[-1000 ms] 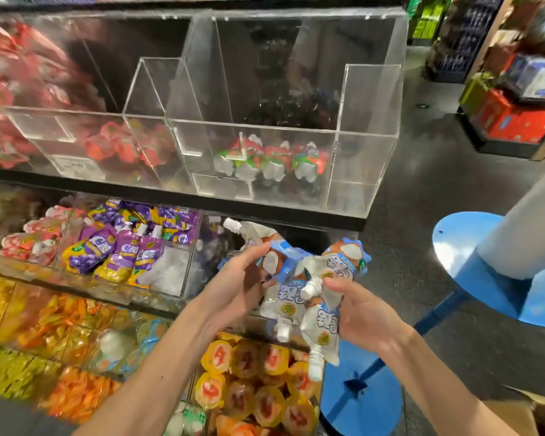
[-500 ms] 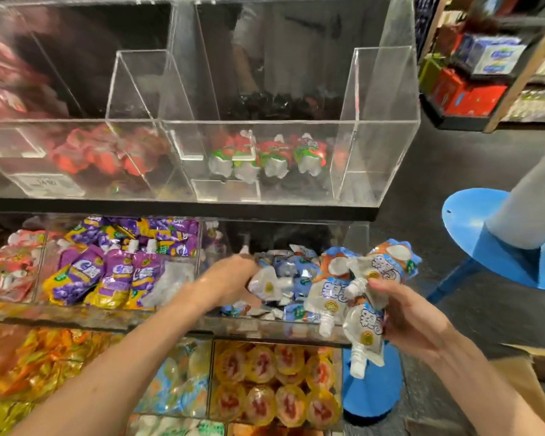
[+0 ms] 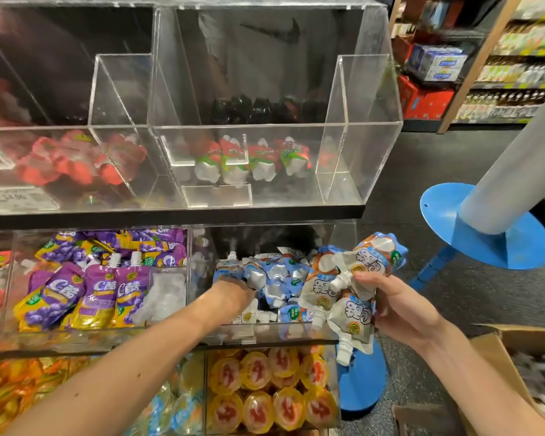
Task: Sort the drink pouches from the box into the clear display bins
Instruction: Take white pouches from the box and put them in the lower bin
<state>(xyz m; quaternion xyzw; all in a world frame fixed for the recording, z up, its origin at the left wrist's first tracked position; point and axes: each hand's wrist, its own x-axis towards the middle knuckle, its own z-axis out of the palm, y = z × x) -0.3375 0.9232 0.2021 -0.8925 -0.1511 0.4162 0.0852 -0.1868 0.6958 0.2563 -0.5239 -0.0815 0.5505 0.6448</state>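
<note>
The biggest thing in view is the tall clear bin [image 3: 375,89] at 12 o'clock, with a short row of red and green pouches [image 3: 252,158] standing at its front. A grey pillar [image 3: 516,171] leans in at 3 o'clock from a round blue base [image 3: 523,247]. At 5 o'clock sits the open cardboard box [image 3: 497,363], only its near corner showing. Below the tall bin, just under centre, is a lower clear bin [image 3: 340,240] holding a loose heap of blue and white pouches [image 3: 274,278]. In the neighbouring compartment at 9 o'clock lie purple pouches [image 3: 98,287], and at 6 o'clock yellow-rimmed jelly cups [image 3: 271,391] are packed in rows. At 4 o'clock from centre, just beside the lower bin's right end, a bundle of blue and white pouches [image 3: 356,278] hangs spouts down, grasped by the right hand [image 3: 403,306] with thumb and fingers curled round them. The left hand [image 3: 230,292] reaches over the lower bin's front wall into the heap; its fingers are buried among the pouches, so whether they grip one cannot be told.
</note>
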